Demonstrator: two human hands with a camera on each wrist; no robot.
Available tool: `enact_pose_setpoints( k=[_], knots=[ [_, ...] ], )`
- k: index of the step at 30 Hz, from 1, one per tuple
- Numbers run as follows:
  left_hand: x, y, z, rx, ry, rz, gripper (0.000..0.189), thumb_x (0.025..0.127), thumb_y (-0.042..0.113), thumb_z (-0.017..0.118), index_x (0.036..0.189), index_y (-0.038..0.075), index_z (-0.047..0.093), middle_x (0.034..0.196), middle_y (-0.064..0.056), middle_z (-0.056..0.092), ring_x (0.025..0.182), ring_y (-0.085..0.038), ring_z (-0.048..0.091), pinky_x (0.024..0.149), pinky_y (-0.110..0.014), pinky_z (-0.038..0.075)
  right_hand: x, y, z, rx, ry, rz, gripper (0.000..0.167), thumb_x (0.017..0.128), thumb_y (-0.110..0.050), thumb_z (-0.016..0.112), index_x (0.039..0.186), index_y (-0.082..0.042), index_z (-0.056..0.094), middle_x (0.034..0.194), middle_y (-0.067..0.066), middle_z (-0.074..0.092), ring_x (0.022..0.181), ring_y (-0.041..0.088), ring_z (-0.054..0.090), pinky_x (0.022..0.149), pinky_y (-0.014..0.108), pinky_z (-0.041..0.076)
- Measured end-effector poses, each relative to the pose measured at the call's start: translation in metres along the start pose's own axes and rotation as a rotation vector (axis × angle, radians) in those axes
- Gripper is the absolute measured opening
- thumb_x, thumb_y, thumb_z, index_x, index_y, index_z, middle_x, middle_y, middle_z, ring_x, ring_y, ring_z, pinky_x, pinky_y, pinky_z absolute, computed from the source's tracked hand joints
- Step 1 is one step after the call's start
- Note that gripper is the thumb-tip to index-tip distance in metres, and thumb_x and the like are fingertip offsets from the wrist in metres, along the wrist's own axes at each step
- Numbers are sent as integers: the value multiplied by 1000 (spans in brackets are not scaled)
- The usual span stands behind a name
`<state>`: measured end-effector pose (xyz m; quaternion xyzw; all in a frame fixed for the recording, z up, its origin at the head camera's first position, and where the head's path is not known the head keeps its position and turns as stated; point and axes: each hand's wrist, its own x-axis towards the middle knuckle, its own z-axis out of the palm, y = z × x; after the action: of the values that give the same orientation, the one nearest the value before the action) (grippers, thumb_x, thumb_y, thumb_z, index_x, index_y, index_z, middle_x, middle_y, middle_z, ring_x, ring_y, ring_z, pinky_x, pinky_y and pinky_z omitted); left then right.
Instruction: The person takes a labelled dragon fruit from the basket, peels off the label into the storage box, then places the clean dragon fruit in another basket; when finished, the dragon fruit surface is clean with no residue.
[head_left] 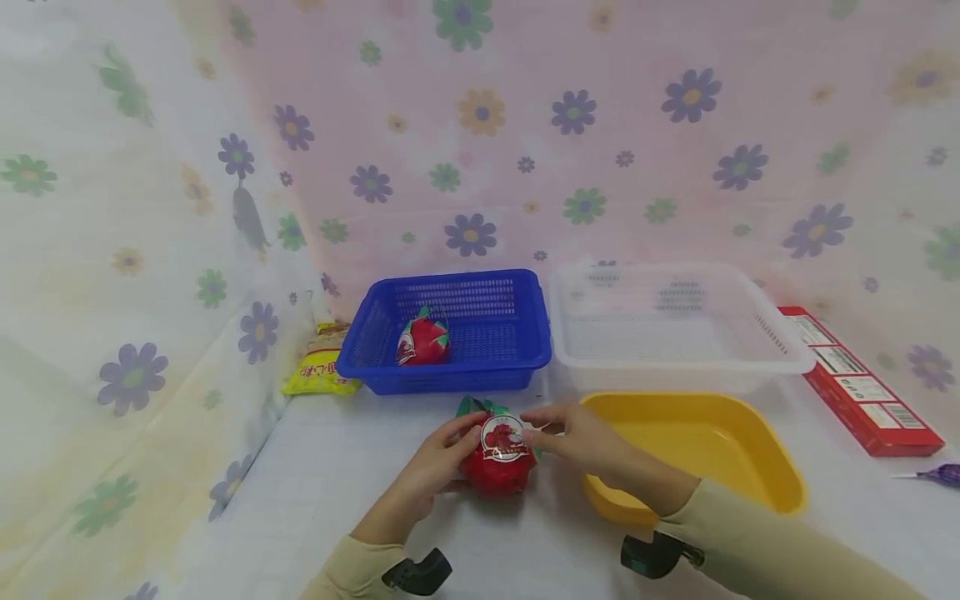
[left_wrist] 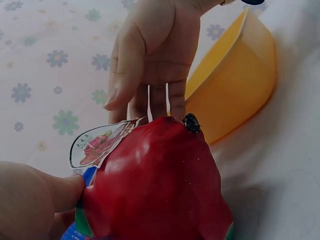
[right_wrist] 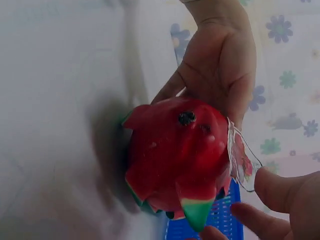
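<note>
A glossy red dragon fruit (head_left: 498,477) with green-tipped scales stands on the white cloth, between the two hands. An oval picture label (head_left: 504,438) is on its upper side; in the left wrist view the label's edge lifts off the skin. My left hand (head_left: 426,468) holds the fruit's left side, thumb near the label and fingers curved round it. At the other side, my right hand (head_left: 588,437) has its thumb at the label's edge, fingers extended along the top of the fruit. A dark stub (right_wrist: 187,118) shows on the fruit in the right wrist view.
Behind stands a blue basket (head_left: 442,381) with another dragon fruit (head_left: 429,340) inside. A white basket (head_left: 675,365) is beside it, and a yellow tray (head_left: 787,492) lies under the right forearm. A yellow packet (head_left: 318,375), a red box (head_left: 862,387) and a purple-wrapped lollipop (head_left: 941,475) lie outward.
</note>
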<state>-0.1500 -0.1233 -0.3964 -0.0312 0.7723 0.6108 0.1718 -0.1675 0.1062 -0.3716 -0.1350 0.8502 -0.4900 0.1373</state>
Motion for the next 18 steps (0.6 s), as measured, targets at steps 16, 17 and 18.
enact_pose_setpoints(
  k=[16,17,18],
  knots=[
    [0,0,-1,3,6,-13,52,99,42,55,146,21,47,146,-27,43,121,-43,57,90,-56,56,-12,1,-26,241,-108,31,38,96,-30,62,116,2,69,121,11,66,107,19,61,95,38,53],
    [0,0,-2,2,7,-13,52,99,42,55,146,21,47,146,-27,44,121,-43,57,90,-56,56,-13,3,-32,241,-91,43,39,96,-30,62,117,2,68,120,9,67,107,19,61,95,38,54],
    [0,0,-2,-1,6,-13,52,99,41,55,146,21,47,146,-27,43,121,-43,57,90,-56,56,-13,6,-38,232,-74,57,40,96,-31,62,117,2,68,118,7,68,107,18,61,95,38,54]
  ],
)
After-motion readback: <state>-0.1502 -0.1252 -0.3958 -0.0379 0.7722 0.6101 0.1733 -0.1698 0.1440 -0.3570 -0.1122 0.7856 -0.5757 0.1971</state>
